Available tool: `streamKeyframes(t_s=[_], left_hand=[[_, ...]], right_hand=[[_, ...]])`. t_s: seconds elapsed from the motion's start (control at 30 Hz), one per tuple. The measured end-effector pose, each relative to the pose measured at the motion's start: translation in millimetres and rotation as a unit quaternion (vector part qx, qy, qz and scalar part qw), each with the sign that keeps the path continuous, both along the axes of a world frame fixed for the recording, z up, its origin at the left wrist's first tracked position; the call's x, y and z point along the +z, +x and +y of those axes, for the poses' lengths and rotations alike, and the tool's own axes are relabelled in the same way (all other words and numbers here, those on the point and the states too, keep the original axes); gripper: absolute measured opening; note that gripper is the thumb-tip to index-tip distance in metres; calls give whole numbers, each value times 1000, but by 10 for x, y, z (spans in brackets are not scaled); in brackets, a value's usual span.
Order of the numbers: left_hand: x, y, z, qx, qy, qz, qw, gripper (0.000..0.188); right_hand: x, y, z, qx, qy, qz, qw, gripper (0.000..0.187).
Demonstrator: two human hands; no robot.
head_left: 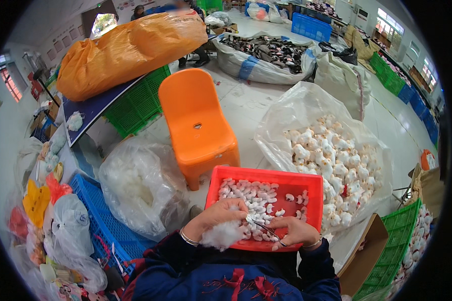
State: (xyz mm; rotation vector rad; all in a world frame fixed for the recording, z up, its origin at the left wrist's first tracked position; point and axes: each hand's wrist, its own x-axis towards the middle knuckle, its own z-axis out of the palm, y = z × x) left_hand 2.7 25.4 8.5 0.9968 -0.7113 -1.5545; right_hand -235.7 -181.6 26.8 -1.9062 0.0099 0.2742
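Tray's (317,193) near edge: left hand (217,217) pinching white piece (248,219) (likely light, soft; hold by end), right hand (297,232) gripping metal tool (264,227).

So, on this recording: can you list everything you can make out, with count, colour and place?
Tray: one, red, lower centre
Curved pieces: many, white, in the tray
Slender tool: one, dark metallic, over the tray
Fluff: one tuft, white, tray's near-left corner
Chair: one, orange, beyond the tray
Stuffed pieces: many, white with tan, right of the tray
Fluff bag: one, clear, left of the tray
Large sack: one, orange, upper left
Open sack: one, whitish, back
Crates: several, green and blue, both sides
Carton: one, brown, lower right
Left hand: one, navy sleeve, above the fluff
Right hand: one, navy sleeve, holding the tool
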Motion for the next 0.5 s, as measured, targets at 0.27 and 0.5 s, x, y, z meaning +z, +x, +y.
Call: streamKeyframes(t_s=[0.27, 0.5], left_hand=[[71, -36, -3, -5, -62, -79, 995, 13], [-74, -9, -11, -8, -54, -90, 994, 13]], right_hand=[[82, 8, 52, -10, 84, 49, 995, 62], [130, -6, 111, -48, 124, 84, 988, 51]])
